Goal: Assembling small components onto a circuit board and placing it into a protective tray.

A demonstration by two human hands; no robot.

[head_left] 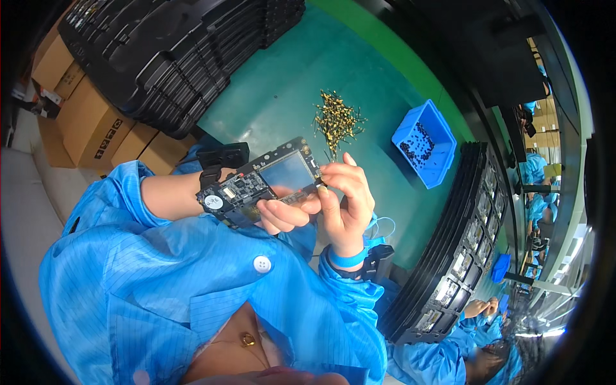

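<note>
Beside hands: blue bin (431,131) holding small dark parts (416,142).

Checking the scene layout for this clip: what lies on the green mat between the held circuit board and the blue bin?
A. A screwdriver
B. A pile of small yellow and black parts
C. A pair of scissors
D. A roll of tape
B. A loose pile of small yellow and black parts lies on the green mat, just beyond the circuit board that both hands hold up, and left of the blue bin.

Blue bin (425,142) (small dark parts inside).
</note>
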